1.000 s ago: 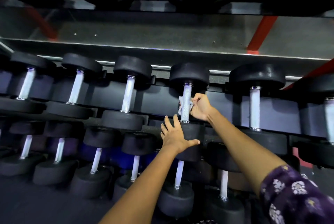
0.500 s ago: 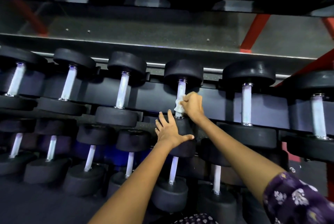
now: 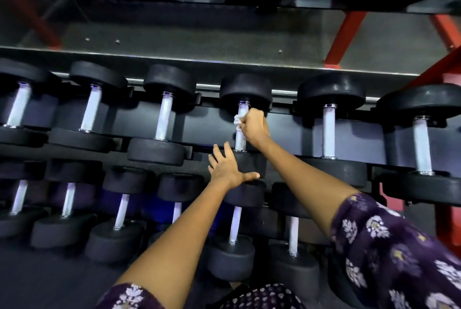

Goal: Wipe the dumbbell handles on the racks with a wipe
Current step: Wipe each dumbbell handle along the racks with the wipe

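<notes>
Flanking: more dumbbells (image 3: pixel 163 116) at 9 & 3 o'clock.
R hand (image 3: pixel 253 126): fist bunching wipe (image 3: pixel 237 120) round handle (image 3: pixel 241 137).
L hand (image 3: pixel 228 166): fingers spread flat on dumbbell head (image 3: pixel 252 165).

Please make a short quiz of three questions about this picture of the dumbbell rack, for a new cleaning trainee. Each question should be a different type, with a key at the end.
1. True or false: the right hand grips a white wipe around a dumbbell handle on the upper row.
2. Where does the left hand rest?
A. on a red frame post
B. flat on the near head of the dumbbell being wiped
C. around a lower-row handle
3. Fill in: the wipe sits nearer the ____ end of the handle, away from the person.

Key:
1. true
2. B
3. far
</notes>
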